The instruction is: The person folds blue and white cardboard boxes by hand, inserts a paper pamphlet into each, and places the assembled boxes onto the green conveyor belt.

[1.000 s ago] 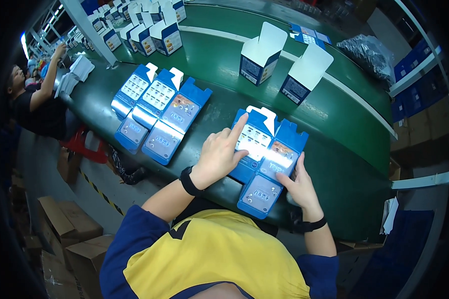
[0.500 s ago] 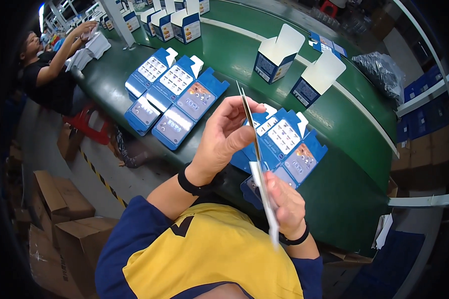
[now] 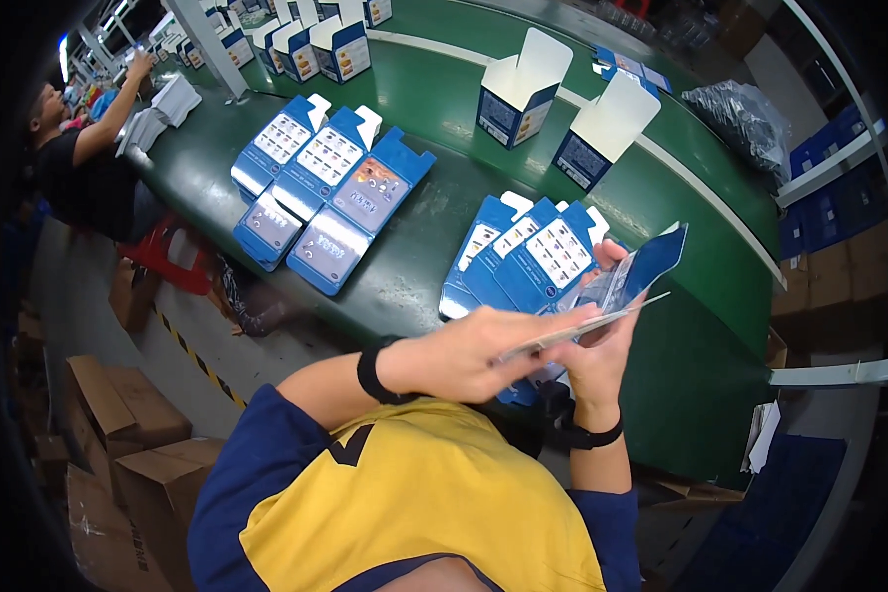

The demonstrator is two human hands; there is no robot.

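A folding carton [image 3: 653, 262], blue and grey outside with pale inner board, is held tilted in front of my chest. My right hand [image 3: 605, 367] is closed round its far side, thumb toward me. From the left, my left hand [image 3: 464, 355] pinches a pale panel edge of the same carton between thumb and fingers. Just beyond both hands, fanned flat cartons [image 3: 548, 261] with picture-grid panels lie on the green table, partly hidden by my hands. Another overlapping group of flat cartons [image 3: 331, 153] lies farther left.
Two erected boxes [image 3: 511, 116] with raised lids stand across the green table [image 3: 691, 395]; more boxes [image 3: 337, 54] stand at the far left. A clear plastic bag [image 3: 740, 123] is at the right. A co-worker [image 3: 79, 163] is at the far left, near brown cardboard boxes [image 3: 173, 483].
The carton has turned from nearly edge-on and upright to tilted right, its panels spread apart. My left hand has moved down to its near edge; my right hand has risen behind it.
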